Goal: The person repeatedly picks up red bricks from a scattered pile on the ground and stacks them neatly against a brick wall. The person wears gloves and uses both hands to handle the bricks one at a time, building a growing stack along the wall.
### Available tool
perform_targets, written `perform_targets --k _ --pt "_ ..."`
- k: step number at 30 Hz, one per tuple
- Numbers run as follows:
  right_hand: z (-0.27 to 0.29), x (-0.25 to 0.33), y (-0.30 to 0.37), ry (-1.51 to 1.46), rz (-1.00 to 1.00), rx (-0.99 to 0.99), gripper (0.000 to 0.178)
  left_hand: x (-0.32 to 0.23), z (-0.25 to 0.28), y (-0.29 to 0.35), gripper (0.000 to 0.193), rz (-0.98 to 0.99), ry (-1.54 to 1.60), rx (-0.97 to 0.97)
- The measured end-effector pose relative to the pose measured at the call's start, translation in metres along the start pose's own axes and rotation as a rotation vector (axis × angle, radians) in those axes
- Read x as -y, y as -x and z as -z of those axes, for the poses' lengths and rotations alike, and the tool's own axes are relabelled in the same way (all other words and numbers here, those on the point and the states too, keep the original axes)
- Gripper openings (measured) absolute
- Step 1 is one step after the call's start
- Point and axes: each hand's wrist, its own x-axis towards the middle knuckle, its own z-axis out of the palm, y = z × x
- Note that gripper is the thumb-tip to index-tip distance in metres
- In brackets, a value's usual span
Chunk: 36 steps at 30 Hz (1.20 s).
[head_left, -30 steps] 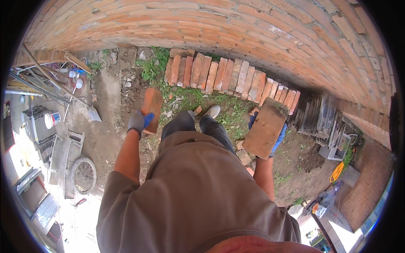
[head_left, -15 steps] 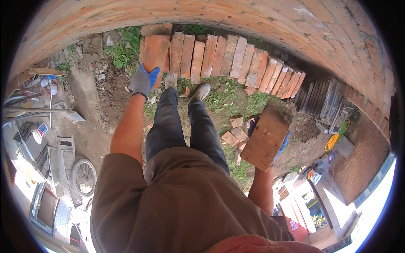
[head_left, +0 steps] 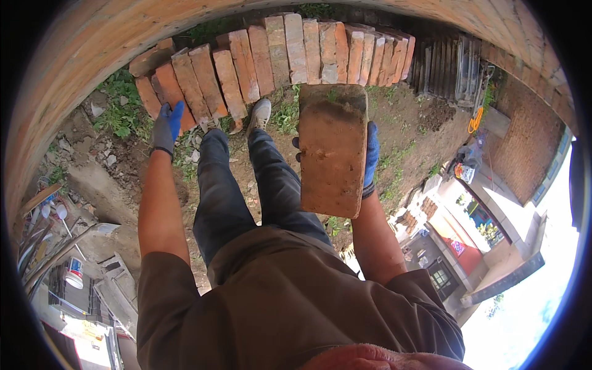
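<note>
Fingers (head_left: pixel 371 143) of our right hand (head_left: pixel 367 161) are curling round the far edge of a brick (head_left: pixel 332 151), gripping it firmly; we are holding it flat side up in front of our right leg (head_left: pixel 280 185), its long side pointing away from us toward the row of bricks (head_left: pixel 277 55). Our left hand (head_left: pixel 166 126), in a grey and blue glove, is hanging with fingers loosely open and holding nothing, its fingertips just beside the nearest bricks at the left end of the row, though we cannot tell whether they are touching. Those bricks are standing on edge, side by side, along the foot of a curved brick wall (head_left: pixel 74 80). Our shoe (head_left: pixel 259 115) is resting on weedy soil just short of the row. Buckets and boards are lying well apart to our left.
</note>
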Motion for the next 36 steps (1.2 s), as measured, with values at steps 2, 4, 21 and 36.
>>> perform_targets --k 2,4,21,36 --pt "-0.010 -0.008 -0.007 0.078 -0.003 -0.015 0.097 -0.022 0.009 0.019 0.096 0.038 -0.010 0.008" --pt "-0.022 -0.019 -0.018 0.205 0.026 -0.023 0.090 -0.044 0.017 0.055 0.093 0.089 -0.073 -0.074" --pt "-0.091 -0.209 -0.147 1.409 0.106 0.315 0.073 -0.103 0.092 0.246 0.068 0.114 0.982 0.002" --pt "0.199 -0.067 0.002 1.223 -0.342 -0.800 0.028 -0.036 0.079 -0.011 0.076 0.098 -0.051 -0.155"
